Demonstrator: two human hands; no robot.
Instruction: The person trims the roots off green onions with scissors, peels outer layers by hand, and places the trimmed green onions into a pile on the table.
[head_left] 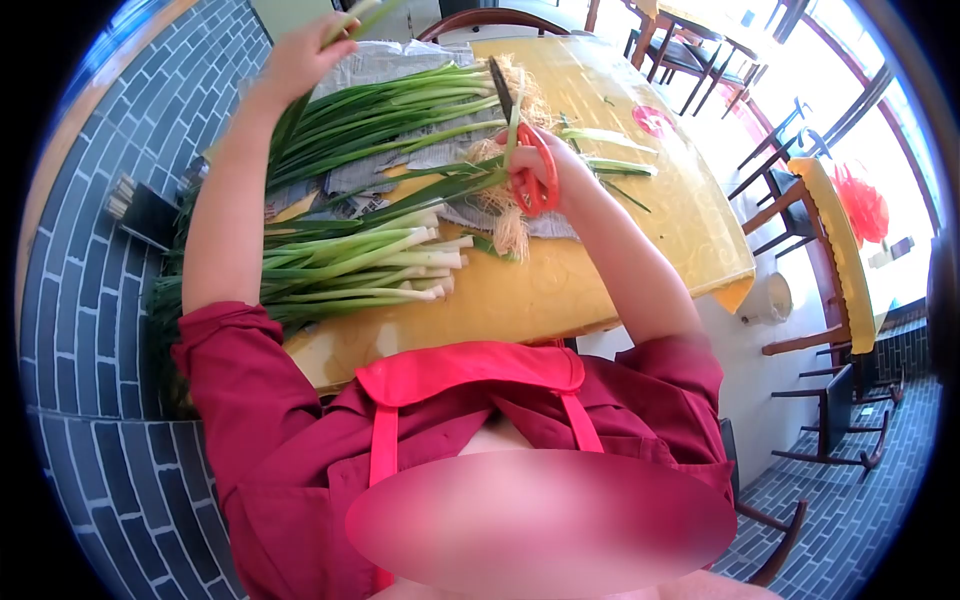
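Note:
Raised at the upper left, my left hand (308,58) is closed around a scallion (352,16), whose pale end points up and right. My right hand (556,172) grips scissors (540,180) by their orange-red handles, dark blade upward. A pale green strip (513,130) stands against the scissors; whether the right hand holds it too I cannot tell. Beyond lies a bunch of scallions (400,108) with stringy roots (525,85) still on. Closer to me is a pile of scallions (365,268) with clean white ends. Loose roots (510,232) lie below the scissors.
Newspaper (375,60) lies under the scallions on a table with a yellow cloth (690,215). A grey brick wall (80,300) with a dark chopstick holder (145,212) borders the left. Stray leaves (620,165) lie right of my right hand. Chairs (690,55) stand beyond.

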